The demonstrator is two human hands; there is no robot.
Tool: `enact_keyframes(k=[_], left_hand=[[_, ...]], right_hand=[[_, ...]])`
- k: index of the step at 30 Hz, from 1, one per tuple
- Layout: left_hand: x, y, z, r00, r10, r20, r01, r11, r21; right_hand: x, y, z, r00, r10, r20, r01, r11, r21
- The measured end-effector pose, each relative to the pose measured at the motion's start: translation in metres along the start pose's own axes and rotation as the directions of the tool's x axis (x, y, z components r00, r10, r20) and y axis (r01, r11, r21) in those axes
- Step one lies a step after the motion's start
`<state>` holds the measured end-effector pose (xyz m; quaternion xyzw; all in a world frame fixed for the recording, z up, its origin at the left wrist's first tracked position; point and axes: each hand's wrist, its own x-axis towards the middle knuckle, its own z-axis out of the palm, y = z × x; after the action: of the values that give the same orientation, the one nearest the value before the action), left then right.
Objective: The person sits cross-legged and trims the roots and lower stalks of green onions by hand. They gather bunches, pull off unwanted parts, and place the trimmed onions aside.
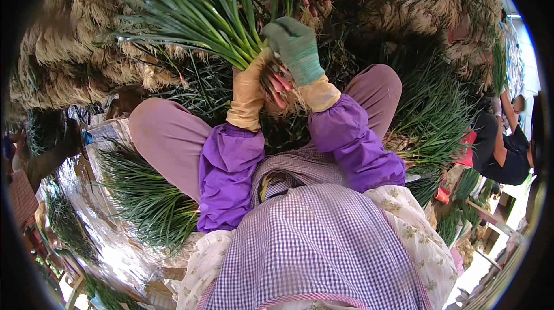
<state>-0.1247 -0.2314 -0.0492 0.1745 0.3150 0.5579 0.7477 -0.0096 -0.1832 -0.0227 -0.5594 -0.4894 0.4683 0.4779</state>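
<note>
A bunch of spring onions [216, 28] is held in my left hand [249, 87], which wears a yellowish glove. Its long green leaves fan out to the upper left. Pinkish-red bulbs [279, 87] with pale stringy roots [281, 108] hang below my grip. My right hand [296, 48], in a green knitted glove over a yellowish one, is bent against the right side of the bunch. Its fingers are curled and slightly blurred, and what lies between the fingertips is hidden.
Stacked onions with roots outward [82, 50] form a bank ahead. Loose green leaves [194, 85] lie between my knees. Onion piles flank me on the left [147, 197] and right [437, 115]. Another person [506, 150] sits at the right, near a red container [465, 150]. Someone's limb [47, 158] shows far left.
</note>
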Motion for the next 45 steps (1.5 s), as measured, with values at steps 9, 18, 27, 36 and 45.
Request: enact_keyframes(k=[9, 18, 27, 36, 45], left_hand=[[0.01, -0.008, -0.018, 0.988, 0.014, 0.157, -0.007, 0.999, -0.044], [-0.011, 0.025, 0.002, 0.919, 0.236, 0.315, -0.103, 0.916, -0.388], [-0.024, 0.051, 0.017, 0.766, 0.379, 0.518, 0.077, 0.747, -0.66], [0.008, 0.012, 0.0, 0.94, 0.094, 0.328, 0.138, 0.775, -0.617], [0.005, 0.023, -0.009, 0.941, 0.093, 0.326, 0.056, 0.906, -0.42]], right_hand=[[-0.016, 0.014, -0.06, 0.84, 0.528, -0.123, -0.501, 0.843, 0.193], [-0.033, -0.014, -0.084, 0.985, 0.125, -0.119, -0.096, 0.971, 0.221], [-0.202, 0.022, -0.394, 0.551, -0.016, -0.834, -0.547, 0.749, -0.375], [-0.077, -0.066, -0.167, 0.985, -0.029, -0.17, -0.015, 0.968, -0.249], [0.072, 0.012, -0.073, 0.989, 0.03, -0.147, -0.133, 0.63, -0.765]])
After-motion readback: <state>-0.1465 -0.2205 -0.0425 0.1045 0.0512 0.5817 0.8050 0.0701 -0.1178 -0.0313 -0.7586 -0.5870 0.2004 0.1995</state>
